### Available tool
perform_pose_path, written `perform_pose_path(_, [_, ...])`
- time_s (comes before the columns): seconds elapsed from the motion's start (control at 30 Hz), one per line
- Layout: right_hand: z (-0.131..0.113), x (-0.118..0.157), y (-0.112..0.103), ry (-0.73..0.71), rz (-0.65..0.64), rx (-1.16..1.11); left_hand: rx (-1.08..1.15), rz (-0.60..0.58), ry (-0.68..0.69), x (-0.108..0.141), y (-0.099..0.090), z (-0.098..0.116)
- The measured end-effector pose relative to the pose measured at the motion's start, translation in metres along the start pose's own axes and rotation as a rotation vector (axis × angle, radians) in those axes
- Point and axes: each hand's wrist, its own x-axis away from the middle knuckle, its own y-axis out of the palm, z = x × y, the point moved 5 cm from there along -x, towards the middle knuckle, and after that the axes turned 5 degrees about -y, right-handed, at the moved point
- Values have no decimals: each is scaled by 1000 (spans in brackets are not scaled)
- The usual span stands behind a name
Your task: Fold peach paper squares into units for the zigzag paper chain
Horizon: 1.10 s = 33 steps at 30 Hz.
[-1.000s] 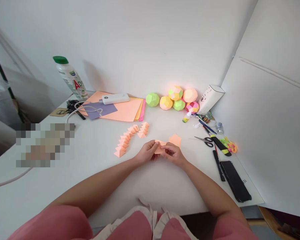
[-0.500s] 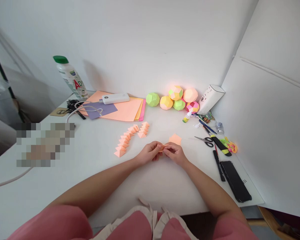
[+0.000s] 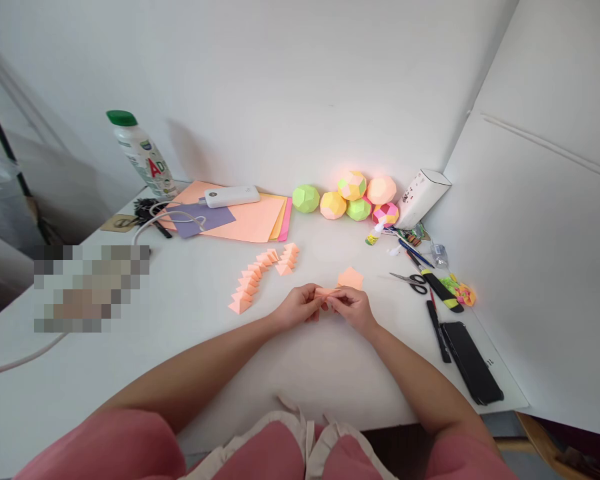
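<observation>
Between my two hands is a small piece of peach paper (image 3: 325, 292), pinched by the fingertips from both sides. My left hand (image 3: 303, 304) grips its left part, and my right hand (image 3: 351, 305) grips its right part; both are closed, and the fingers cover much of the paper. Just beyond my right hand lies a flat peach paper piece (image 3: 351, 276) with pointed edges. To the left of my hands, folded peach paper pieces stand in a long curved row (image 3: 247, 285) and a shorter row (image 3: 287, 259), overlapping one another.
Paper balls (image 3: 333, 205) sit along the wall. Coloured sheets (image 3: 253, 223) lie under a power bank (image 3: 233, 195), near a bottle (image 3: 143, 157). Scissors (image 3: 414, 283), a glue bottle (image 3: 374, 234), a utility knife (image 3: 443, 291) and a phone (image 3: 473, 363) lie to the right.
The paper between my fingers has tilted, so more of its face shows. My fingertips have shifted slightly; the surrounding things stay in place.
</observation>
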Motion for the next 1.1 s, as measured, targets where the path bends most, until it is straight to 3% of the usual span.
perform_pose_path(0.33, [6,1,-2,13,12,7,9,-10,16,-1,0,-1])
perform_pose_path(0.57, [12,2,-3,135,23,-40,32,-3,18,-1,-1,2])
perform_pose_path(0.9, [20,-1,-2,187,-17,-81,95,-18,46,-1,-2,3])
perform_pose_path(1.1, [10,-2,3,150,-134,-35,118,-34,53,-2,-2,3])
